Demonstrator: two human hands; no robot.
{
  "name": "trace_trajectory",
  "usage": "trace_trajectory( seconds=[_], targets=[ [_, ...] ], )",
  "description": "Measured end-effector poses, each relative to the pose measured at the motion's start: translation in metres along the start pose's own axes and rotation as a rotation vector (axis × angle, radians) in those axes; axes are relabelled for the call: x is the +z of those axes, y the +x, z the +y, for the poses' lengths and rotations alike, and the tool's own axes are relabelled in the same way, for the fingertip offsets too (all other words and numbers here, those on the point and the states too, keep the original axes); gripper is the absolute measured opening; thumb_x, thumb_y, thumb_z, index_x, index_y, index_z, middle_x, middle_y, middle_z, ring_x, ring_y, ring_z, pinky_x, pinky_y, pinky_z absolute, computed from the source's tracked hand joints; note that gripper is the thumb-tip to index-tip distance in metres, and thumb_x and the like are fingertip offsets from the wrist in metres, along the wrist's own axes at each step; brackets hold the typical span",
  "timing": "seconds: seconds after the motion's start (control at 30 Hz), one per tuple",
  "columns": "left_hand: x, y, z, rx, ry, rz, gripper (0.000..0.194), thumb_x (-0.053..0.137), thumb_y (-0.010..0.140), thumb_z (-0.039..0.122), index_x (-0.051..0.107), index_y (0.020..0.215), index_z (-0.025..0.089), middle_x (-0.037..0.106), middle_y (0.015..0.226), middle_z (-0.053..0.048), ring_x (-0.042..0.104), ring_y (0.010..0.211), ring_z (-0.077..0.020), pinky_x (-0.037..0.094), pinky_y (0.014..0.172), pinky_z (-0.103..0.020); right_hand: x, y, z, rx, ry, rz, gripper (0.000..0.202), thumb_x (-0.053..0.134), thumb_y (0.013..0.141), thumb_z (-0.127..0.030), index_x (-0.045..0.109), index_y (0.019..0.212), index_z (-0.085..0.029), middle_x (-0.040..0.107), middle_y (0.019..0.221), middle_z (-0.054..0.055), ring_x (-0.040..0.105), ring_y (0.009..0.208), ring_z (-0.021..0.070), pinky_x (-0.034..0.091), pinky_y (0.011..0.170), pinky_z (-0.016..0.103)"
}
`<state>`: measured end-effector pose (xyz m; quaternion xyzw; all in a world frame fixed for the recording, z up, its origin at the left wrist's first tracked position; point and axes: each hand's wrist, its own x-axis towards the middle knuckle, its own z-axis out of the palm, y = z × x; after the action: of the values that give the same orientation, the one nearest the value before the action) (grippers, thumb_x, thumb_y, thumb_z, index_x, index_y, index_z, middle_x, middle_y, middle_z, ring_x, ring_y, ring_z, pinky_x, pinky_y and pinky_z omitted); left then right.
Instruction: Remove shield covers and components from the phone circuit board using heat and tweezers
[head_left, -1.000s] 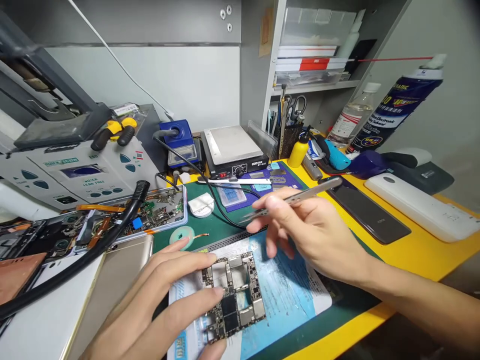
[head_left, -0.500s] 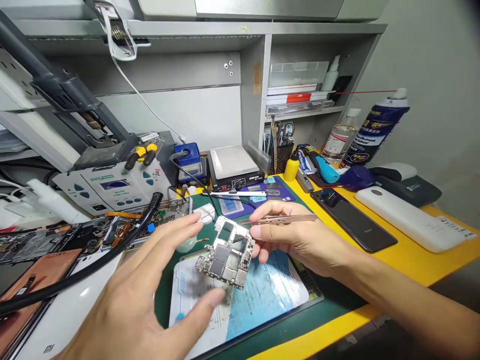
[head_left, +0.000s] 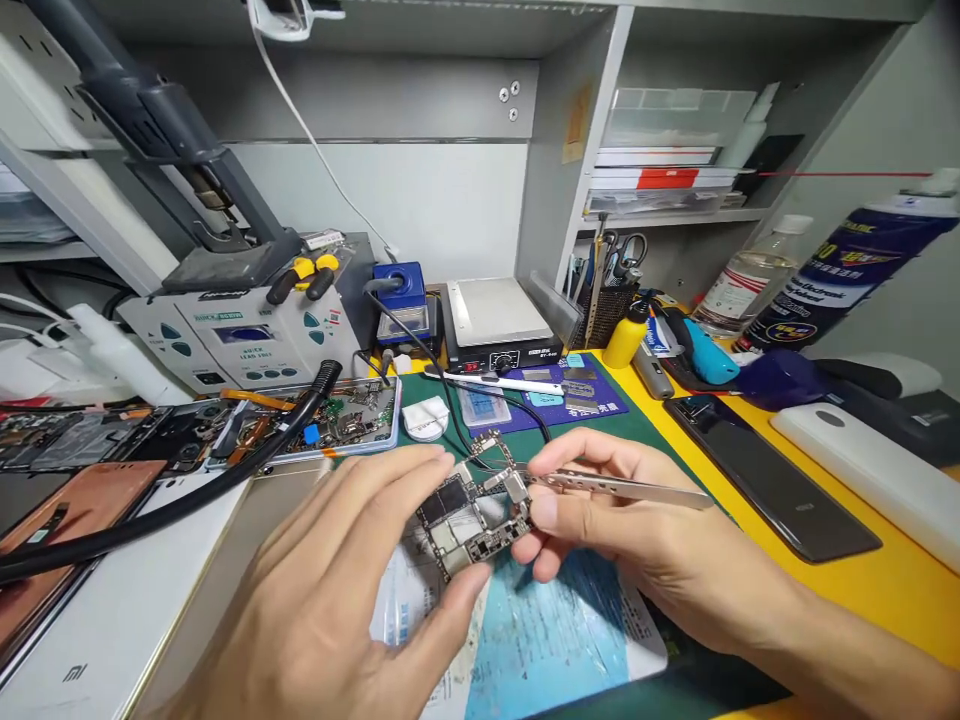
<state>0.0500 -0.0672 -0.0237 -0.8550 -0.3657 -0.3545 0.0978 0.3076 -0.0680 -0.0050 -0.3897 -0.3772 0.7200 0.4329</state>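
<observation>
Circuit board [head_left: 454,497], centre, raised above blue-and-white pad [head_left: 555,640]; left hand [head_left: 322,580], grip closed about its left and near edges; right hand [head_left: 637,530], grip pinching metal tweezers [head_left: 622,487], at the board's right edge; dark phone [head_left: 772,475], right, on yellow surface [head_left: 915,600]; flat-topped unit with dial [head_left: 495,310], far centre; grey-white control unit [head_left: 262,335], far left.

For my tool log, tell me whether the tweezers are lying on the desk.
No, the right hand holds the tweezers between thumb and fingers.

The scene is bright, its edges stretched.
</observation>
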Motion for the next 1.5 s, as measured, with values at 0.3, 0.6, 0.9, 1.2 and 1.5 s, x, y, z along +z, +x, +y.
trace_trajectory(
  seconds=[0.3,0.6,0.9,1.2,1.5],
  targets=[
    [0.008,-0.012,-0.011,0.024,0.023,-0.037,0.045,0.066,0.103,0.03,0.062,0.144,0.015,0.076,0.133,-0.009,0.068,0.127,-0.0211,0.05,0.119,-0.034,0.008,-0.006,-0.004,-0.536,-0.578,0.481,0.022,0.095,0.093,-0.047,0.087,0.1,-0.028,0.09,0.086,0.006,0.089,0.076,0.0214,0.073,0.072,0.022],
    [0.011,-0.016,-0.007,-0.089,0.007,-0.065,0.049,0.061,0.099,0.02,0.061,0.149,0.019,0.074,0.141,-0.005,0.063,0.139,-0.0178,0.044,0.13,-0.027,0.0,-0.019,0.014,-0.687,-0.726,0.39,0.013,0.086,0.104,-0.033,0.09,0.115,-0.037,0.088,0.082,-0.002,0.086,0.068,0.0159,0.071,0.065,0.017],
    [0.012,-0.02,-0.009,-0.091,-0.132,-0.069,0.05,0.068,0.101,0.021,0.062,0.151,0.017,0.071,0.144,-0.005,0.063,0.14,-0.018,0.041,0.131,-0.031,-0.002,-0.015,0.013,-0.884,-0.945,0.258,0.019,0.07,0.108,-0.018,0.069,0.09,-0.026,0.07,0.068,-0.004,0.073,0.055,0.0145,0.063,0.052,0.023],
    [0.012,-0.021,-0.011,-0.075,-0.164,-0.094,0.051,0.066,0.104,0.022,0.059,0.154,0.019,0.068,0.148,-0.004,0.06,0.145,-0.0168,0.039,0.134,-0.031,-0.009,-0.025,0.013,-0.847,-1.198,0.104,0.013,0.068,0.11,-0.019,0.068,0.099,-0.026,0.075,0.075,-0.002,0.077,0.063,0.0174,0.06,0.059,0.029],
    [0.013,-0.02,-0.013,-0.04,-0.158,-0.09,0.045,0.063,0.103,0.02,0.062,0.148,0.018,0.07,0.144,-0.004,0.061,0.141,-0.0151,0.041,0.13,-0.029,-0.01,-0.025,0.011,-0.811,-1.115,0.109,0.007,0.084,0.104,-0.028,0.077,0.101,-0.028,0.086,0.087,-0.003,0.085,0.077,0.0153,0.067,0.072,0.017]
  ],
)
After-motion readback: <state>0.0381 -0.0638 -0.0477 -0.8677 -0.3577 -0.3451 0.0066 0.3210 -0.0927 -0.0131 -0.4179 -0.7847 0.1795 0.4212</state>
